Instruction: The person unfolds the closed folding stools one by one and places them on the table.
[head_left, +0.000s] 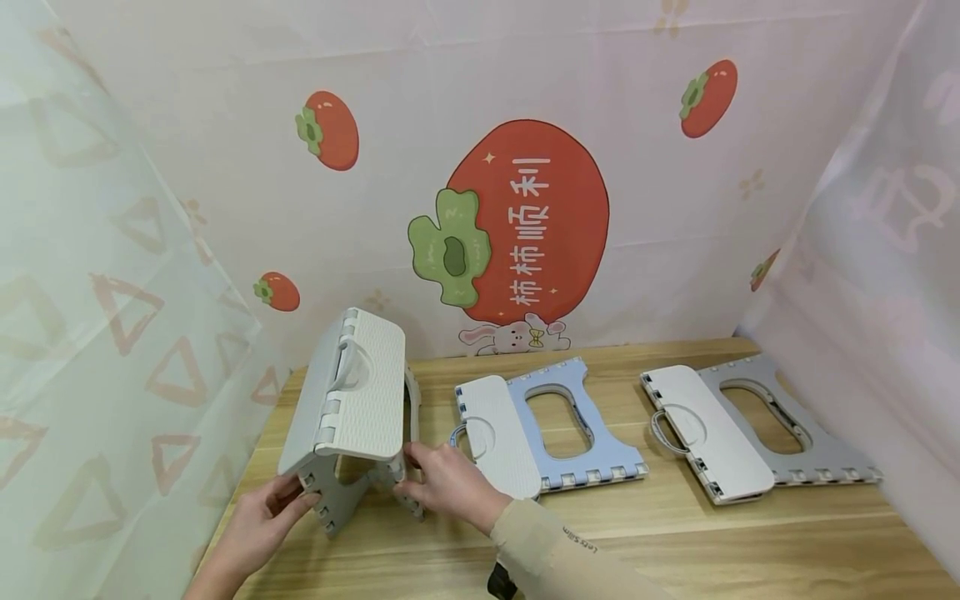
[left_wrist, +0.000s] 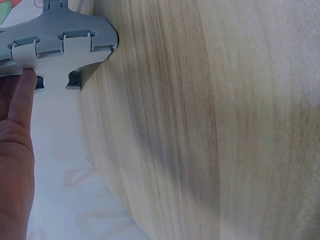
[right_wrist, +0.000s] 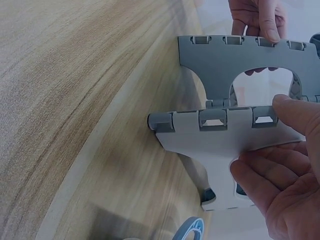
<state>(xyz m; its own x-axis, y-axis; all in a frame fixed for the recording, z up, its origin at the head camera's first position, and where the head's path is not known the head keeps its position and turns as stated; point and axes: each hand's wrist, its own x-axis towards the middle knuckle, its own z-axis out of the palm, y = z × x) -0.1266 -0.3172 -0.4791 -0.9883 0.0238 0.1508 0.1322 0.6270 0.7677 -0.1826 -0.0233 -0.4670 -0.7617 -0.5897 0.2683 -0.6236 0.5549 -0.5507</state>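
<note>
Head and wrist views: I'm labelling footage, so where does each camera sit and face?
Head: on the head, looking forward and down at the held folding stool; left grip, right grip, beige sleeve show.
Left wrist: worn there, looking at wooden tabletop and part of the stool; left grip shows.
Right wrist: worn there, facing the stool; right grip near, left grip beyond.
Head and right wrist share both grips touching the stool.

grey stool [right_wrist: 240,135] cropped in wrist views, blue handle [right_wrist: 197,224] cut off
</note>
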